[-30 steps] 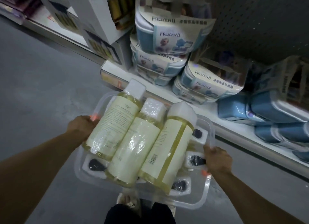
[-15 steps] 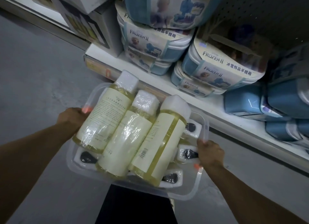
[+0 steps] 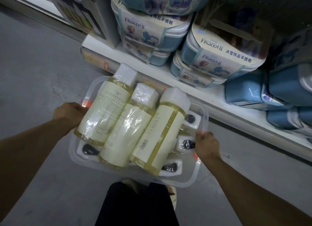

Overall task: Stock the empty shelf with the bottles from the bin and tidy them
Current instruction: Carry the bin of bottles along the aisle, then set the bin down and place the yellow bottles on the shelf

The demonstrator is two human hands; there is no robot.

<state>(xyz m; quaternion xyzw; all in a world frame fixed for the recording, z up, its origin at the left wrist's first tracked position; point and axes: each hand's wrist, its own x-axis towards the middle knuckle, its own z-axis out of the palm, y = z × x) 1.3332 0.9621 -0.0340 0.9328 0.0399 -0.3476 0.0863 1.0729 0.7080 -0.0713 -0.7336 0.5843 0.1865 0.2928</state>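
Small white containers with dark tops [image 3: 187,143] are lying mostly buried under the load, hard to identify. The left hand [image 3: 67,111] is clamping the left rim of the clear plastic bin [image 3: 205,115], fingers curled over its edge; the right hand [image 3: 206,144] is gripping the right rim likewise. Three shrink-wrapped yellow bottles with white caps and cream labels [image 3: 126,134] are lying side by side across the bin, caps pointing toward the white shelf edge [image 3: 211,99].

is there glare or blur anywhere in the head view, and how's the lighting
Head view: dim overall, the shelf edge lit brightest; glare on the middle bottle wrap; left hand softly blurred; wide-angle bending at the edges.
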